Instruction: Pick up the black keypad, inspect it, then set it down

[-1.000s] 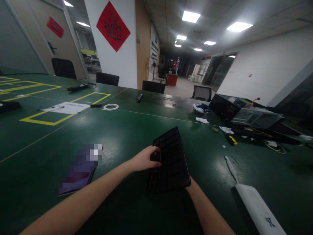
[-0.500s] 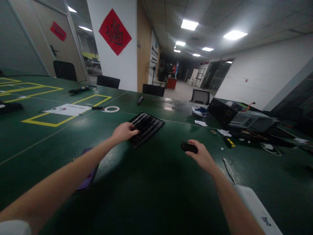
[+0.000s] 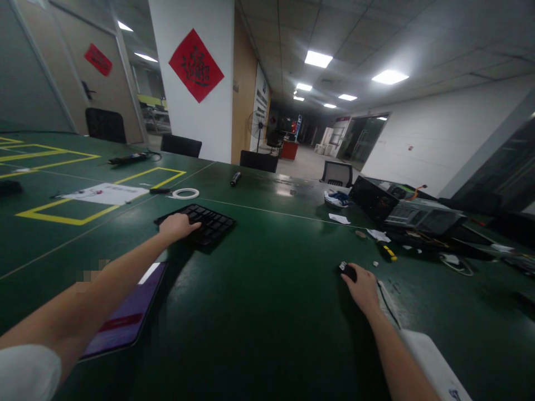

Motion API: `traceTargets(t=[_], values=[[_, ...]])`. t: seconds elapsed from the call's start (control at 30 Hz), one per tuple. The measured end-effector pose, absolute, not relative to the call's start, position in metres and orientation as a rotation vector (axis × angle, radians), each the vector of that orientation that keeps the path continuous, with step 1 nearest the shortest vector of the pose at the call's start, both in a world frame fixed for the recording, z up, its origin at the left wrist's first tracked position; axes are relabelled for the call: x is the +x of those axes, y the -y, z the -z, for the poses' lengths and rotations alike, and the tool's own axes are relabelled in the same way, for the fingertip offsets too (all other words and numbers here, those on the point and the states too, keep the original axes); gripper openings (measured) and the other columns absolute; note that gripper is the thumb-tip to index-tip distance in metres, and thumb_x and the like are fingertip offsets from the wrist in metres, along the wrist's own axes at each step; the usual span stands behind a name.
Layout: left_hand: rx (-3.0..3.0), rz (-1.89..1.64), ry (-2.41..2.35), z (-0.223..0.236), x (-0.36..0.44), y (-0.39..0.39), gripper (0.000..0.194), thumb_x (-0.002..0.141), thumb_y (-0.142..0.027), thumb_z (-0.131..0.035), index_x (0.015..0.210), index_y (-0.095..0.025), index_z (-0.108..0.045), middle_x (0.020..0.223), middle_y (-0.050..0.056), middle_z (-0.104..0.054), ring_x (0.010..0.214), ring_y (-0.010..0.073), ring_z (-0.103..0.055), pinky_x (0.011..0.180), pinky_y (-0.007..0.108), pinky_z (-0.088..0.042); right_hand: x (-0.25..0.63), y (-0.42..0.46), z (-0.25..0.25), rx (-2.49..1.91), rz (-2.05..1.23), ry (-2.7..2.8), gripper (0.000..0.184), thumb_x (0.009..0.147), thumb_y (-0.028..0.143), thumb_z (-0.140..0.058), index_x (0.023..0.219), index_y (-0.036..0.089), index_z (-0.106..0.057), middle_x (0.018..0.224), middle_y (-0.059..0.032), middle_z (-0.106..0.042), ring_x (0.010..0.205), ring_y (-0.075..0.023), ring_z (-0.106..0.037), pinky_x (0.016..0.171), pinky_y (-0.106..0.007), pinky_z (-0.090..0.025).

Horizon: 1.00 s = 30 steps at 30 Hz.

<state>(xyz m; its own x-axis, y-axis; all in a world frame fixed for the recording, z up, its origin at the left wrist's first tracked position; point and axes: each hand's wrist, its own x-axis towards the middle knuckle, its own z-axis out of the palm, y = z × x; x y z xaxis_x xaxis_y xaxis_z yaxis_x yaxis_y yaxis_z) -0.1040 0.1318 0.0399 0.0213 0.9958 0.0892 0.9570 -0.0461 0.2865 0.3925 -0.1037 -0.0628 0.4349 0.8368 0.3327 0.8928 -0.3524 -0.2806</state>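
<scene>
My left hand [image 3: 179,226] is closed over the near left edge of a flat black tray-like piece [image 3: 215,224] divided into a grid. The piece lies at or just above the green table [image 3: 267,312], and my fingers are partly hidden. Farther right, my right hand [image 3: 364,287] grips a small black block [image 3: 349,272] with a pale mark at its far end, low over the table. What kind of thing it is I cannot make out. Under my left forearm lies a tablet [image 3: 137,312] with a lit purple screen.
An opened computer case [image 3: 418,209] stands at the right behind a yellow-handled tool [image 3: 389,252] and paper scraps. Near my right forearm is a white box [image 3: 434,362] with a cable. A roll of white tape [image 3: 186,194] and a small dark cylinder [image 3: 236,179] lie farther back.
My left hand has moved left and lowered the black gridded piece from a tilt to nearly flat. My right hand has carried the small black block right and down toward the table.
</scene>
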Motion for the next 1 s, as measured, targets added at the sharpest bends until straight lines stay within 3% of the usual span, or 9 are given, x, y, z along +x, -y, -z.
traceTargets(t=[0.1,0.2,0.3,0.47,0.57,0.67,0.8,0.87,1.0], values=[[2.147,-0.339,-2.151,-0.05,-0.121,-0.13,0.035,0.081,-0.026,-0.042,0.101,-0.003,-0.059,0.107,0.018,-0.06,0.097,0.0262,-0.055,0.077,0.028,-0.04,0.395,0.104,0.062,-2.258,0.168,1.475,0.045,0.077,0.042,-0.043,0.111,0.015,-0.053,0.109,-0.012,-0.061,0.105,-0.0295,-0.048,0.088,-0.043,-0.038],[2.053,-0.366,-2.273,-0.057,-0.152,-0.124,0.049,0.077,-0.011,-0.04,0.124,0.0,-0.039,0.119,0.018,-0.054,0.103,0.0246,-0.052,0.078,0.027,-0.04,0.396,0.104,0.063,-2.251,0.182,1.464,0.044,0.076,0.041,-0.044,0.11,0.015,-0.054,0.109,-0.0113,-0.061,0.104,-0.0295,-0.049,0.087,-0.043,-0.038],[1.999,-0.297,-2.327,-0.048,-0.178,-0.116,0.06,0.075,-0.007,-0.041,0.132,0.0,-0.026,0.125,0.021,-0.049,0.106,0.0251,-0.05,0.078,0.027,-0.04,0.394,0.104,0.062,-2.267,0.171,1.455,0.044,0.076,0.041,-0.045,0.11,0.014,-0.054,0.109,-0.0112,-0.061,0.103,-0.0293,-0.049,0.088,-0.042,-0.038],[2.089,-0.129,-2.25,-0.022,-0.192,-0.108,0.055,0.078,-0.006,-0.038,0.132,-0.004,-0.029,0.138,0.018,-0.036,0.12,0.0227,-0.04,0.088,0.025,-0.035,0.393,0.105,0.063,-2.264,0.163,1.454,0.044,0.077,0.04,-0.045,0.111,0.014,-0.053,0.111,-0.0113,-0.06,0.105,-0.0289,-0.048,0.09,-0.042,-0.037],[2.124,-0.084,-2.33,-0.021,-0.194,-0.105,0.05,0.085,-0.019,-0.034,0.133,-0.005,-0.028,0.137,0.019,-0.035,0.12,0.025,-0.04,0.09,0.028,-0.034,0.396,0.104,0.066,-2.251,0.205,1.463,0.045,0.076,0.041,-0.045,0.111,0.014,-0.054,0.109,-0.0116,-0.061,0.103,-0.0283,-0.049,0.089,-0.042,-0.038],[2.11,0.089,-2.424,-0.029,-0.197,-0.102,0.046,0.087,-0.036,-0.033,0.12,-0.006,-0.043,0.125,0.022,-0.046,0.111,0.0311,-0.046,0.085,0.032,-0.037,0.4,0.102,0.071,-2.255,0.219,1.467,0.045,0.076,0.042,-0.045,0.11,0.015,-0.054,0.108,-0.0112,-0.061,0.103,-0.0286,-0.049,0.089,-0.043,-0.038],[2.2,0.193,-2.356,-0.032,-0.202,-0.096,0.029,0.087,-0.029,-0.031,0.088,-0.012,-0.055,0.103,0.015,-0.06,0.096,0.0245,-0.054,0.077,0.027,-0.039,0.403,0.102,0.072,-2.261,0.187,1.457,0.047,0.076,0.044,-0.045,0.112,0.015,-0.053,0.11,-0.011,-0.06,0.106,-0.0301,-0.047,0.085,-0.044,-0.039],[2.175,-0.013,-2.34,-0.033,-0.201,-0.094,0.021,0.085,-0.024,-0.037,0.078,-0.013,-0.054,0.091,0.011,-0.062,0.088,0.0236,-0.056,0.075,0.027,-0.041,0.402,0.102,0.071,-2.262,0.169,1.452,0.047,0.076,0.044,-0.045,0.113,0.015,-0.053,0.11,-0.0114,-0.06,0.106,-0.0305,-0.047,0.085,-0.043,-0.039],[1.586,-0.899,-2.208,-0.045,-0.187,-0.097,0.021,0.078,-0.017,-0.043,0.059,-0.012,-0.052,0.054,0.001,-0.053,0.067,0.0169,-0.055,0.066,0.026,-0.046,0.399,0.103,0.068,-2.26,0.16,1.443,0.047,0.076,0.042,-0.044,0.113,0.015,-0.053,0.11,-0.0117,-0.06,0.107,-0.0305,-0.046,0.086,-0.043,-0.039]])
